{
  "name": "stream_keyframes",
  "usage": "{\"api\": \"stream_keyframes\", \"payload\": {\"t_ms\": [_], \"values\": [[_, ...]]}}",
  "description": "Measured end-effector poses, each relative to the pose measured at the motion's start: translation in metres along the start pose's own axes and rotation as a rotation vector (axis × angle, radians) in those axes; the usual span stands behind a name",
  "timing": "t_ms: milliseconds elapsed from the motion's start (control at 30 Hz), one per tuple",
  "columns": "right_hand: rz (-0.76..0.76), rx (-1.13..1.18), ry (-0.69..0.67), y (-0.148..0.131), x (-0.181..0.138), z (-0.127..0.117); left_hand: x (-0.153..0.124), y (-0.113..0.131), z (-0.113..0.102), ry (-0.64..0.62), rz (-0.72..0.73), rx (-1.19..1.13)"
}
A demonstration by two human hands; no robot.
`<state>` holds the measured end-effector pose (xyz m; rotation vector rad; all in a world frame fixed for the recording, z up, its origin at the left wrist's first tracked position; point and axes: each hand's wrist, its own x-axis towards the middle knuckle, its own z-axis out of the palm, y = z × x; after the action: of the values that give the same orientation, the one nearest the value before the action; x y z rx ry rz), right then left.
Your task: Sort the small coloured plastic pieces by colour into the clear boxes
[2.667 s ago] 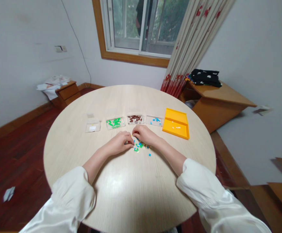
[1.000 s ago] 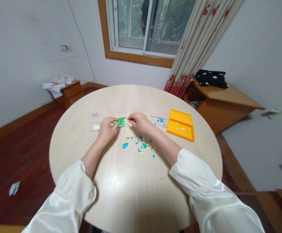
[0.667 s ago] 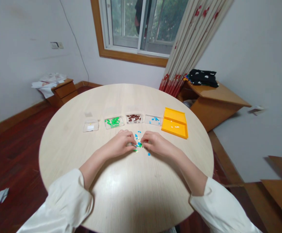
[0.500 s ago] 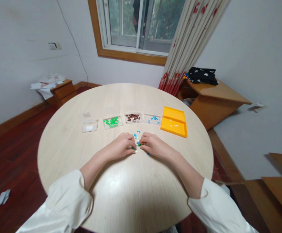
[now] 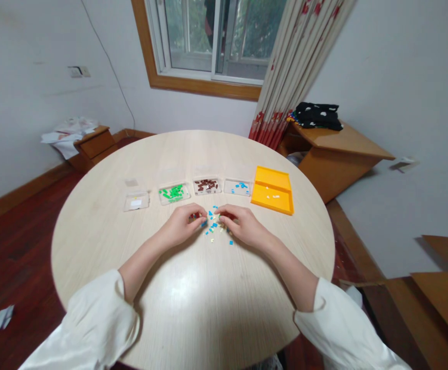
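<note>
Small blue pieces (image 5: pixel 214 225) and pale yellow pieces (image 5: pixel 212 240) lie scattered on the round table between my hands. On the left of this scatter, my left hand (image 5: pixel 185 224) is closed, its thumb and fingers curled together; whatever they hold is hidden. Across from it, my right hand (image 5: pixel 243 224) has thumb and fingertips brought together in a pinch, with something too small to name at the tips. A single blue piece (image 5: pixel 230 242) lies just below the right hand.
Behind the hands stand clear boxes: one with green pieces (image 5: pixel 174 193), one with brown pieces (image 5: pixel 206 185), one with blue pieces (image 5: pixel 241 185). A small clear box (image 5: pixel 136 202) is at left. An open yellow case (image 5: pixel 272 204) with white bits lies right.
Both hands have shifted slightly up the table and a little apart, showing more loose pieces between them. Green pieces seen at the fingertips earlier are now mostly hidden. The view has shifted a little.
</note>
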<state>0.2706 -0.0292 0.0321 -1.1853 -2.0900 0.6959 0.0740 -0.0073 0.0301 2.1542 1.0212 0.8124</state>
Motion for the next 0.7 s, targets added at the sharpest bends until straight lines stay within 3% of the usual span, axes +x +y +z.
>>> {"api": "stream_keyframes", "payload": {"t_ms": [167, 333, 700], "values": [[-0.111, -0.129, -0.148, -0.003, -0.002, 0.003, 0.003, -0.004, -0.003, 0.153, -0.094, -0.084], [-0.188, -0.267, -0.242, -0.004, -0.004, 0.008, 0.004, -0.006, -0.006, 0.185, -0.107, -0.02], [-0.249, -0.347, -0.214, 0.002, -0.003, 0.019, 0.009, -0.019, -0.011, 0.328, -0.251, -0.225]]}}
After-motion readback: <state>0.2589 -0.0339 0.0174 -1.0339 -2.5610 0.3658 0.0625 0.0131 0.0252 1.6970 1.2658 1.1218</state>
